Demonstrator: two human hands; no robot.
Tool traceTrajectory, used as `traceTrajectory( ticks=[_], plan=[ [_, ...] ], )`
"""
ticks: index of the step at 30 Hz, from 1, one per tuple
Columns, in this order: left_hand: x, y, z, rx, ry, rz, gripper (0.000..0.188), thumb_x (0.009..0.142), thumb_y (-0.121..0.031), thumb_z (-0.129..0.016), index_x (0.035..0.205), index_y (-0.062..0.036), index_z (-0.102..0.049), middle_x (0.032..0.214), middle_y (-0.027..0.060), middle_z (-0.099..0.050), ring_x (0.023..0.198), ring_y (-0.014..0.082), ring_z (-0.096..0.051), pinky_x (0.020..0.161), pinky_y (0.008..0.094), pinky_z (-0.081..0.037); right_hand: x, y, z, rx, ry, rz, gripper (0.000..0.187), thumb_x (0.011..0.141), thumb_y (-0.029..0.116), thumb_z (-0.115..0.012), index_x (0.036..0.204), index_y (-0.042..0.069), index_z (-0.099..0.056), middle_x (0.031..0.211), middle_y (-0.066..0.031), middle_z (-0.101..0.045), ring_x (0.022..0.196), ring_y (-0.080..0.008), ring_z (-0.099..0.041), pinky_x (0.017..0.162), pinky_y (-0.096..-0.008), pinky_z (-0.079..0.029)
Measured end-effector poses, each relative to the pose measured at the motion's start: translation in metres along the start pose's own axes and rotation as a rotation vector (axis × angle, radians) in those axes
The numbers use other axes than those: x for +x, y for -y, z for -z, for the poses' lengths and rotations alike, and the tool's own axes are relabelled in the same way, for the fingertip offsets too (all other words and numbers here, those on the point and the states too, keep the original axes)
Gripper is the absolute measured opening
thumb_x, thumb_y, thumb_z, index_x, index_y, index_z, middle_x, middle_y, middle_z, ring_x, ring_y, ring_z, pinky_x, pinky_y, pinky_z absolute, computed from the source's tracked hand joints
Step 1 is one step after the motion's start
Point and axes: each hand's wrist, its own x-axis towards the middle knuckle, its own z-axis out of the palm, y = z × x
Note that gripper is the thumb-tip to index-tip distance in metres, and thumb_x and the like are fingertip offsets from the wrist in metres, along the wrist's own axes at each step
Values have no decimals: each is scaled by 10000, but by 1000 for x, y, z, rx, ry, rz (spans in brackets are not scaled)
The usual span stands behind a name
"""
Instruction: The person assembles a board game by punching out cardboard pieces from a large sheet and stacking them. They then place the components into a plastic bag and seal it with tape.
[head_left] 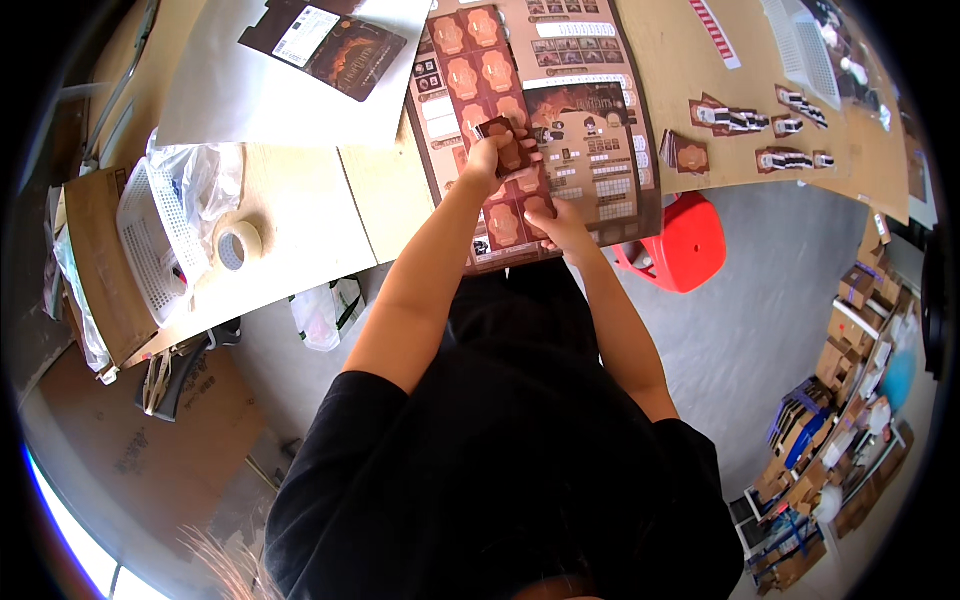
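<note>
Punch-out sheet (478,75), brown cardboard with rows of orange-tan shaped tokens, lies on the bench (300,215) directly ahead, its near edge at the bench rim.

Head view: left hand (492,157) is closed around a small dark brown piece (505,140), pinched at the fingertips just above the sheet. Right hand (563,222) presses flat-fingered on the sheet's lower part, grasping nothing that I can see.

Judgement on doing this step well: keep the right hand bearing down close beside the token being worked, so the sheet does not lift or tear; ease each piece free at its edges rather than pulling.

The sheet looks thin, stiff and matte, printed dark red-brown; a second printed board (590,150) lies touching its right side. Loose cards (745,118) sit farther right, a tape roll (238,243) well to the left.
</note>
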Motion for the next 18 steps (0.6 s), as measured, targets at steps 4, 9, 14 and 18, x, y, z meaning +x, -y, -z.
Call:
traceTrajectory(
  ticks=[4, 9, 14, 18],
  plan=[
    [8, 7, -3, -36, -76, -68, 258, 860, -172, -371, 1040, -40, -500, 1009, 118, -583, 911, 307, -587, 777, 423, -468, 0, -15, -4, 118, -29, 20, 222, 788, 217, -613, 913, 49, -538, 661, 26, -491, 508, -47, -432, 389, -190, -326],
    [18, 16, -5, -196, -157, -187, 236, 851, -136, -385, 1005, -1, -504, 951, 145, -591, 859, 339, -595, 803, 438, -473, -12, -20, -17, 244, 21, 28, 212, 796, 192, -603, 929, 46, -526, 643, 25, -485, 477, -45, -418, 387, -192, -327],
    [16, 13, -9, -199, -147, -210, 227, 851, -113, -372, 1004, 4, -491, 944, 160, -588, 876, 352, -589, 821, 428, -478, -48, -56, -29, 228, -13, 43, 218, 792, 203, -603, 895, 21, -541, 633, -1, -514, 472, -53, -457, 377, -197, -364],
    [13, 8, 0, -221, -40, -136, 196, 851, -83, -395, 997, 15, -482, 912, 150, -585, 842, 314, -604, 773, 417, -503, -46, -43, 3, 385, -30, 144, 202, 820, 222, -590, 882, 39, -530, 627, 22, -499, 469, -48, -435, 388, -188, -346]
  ],
)
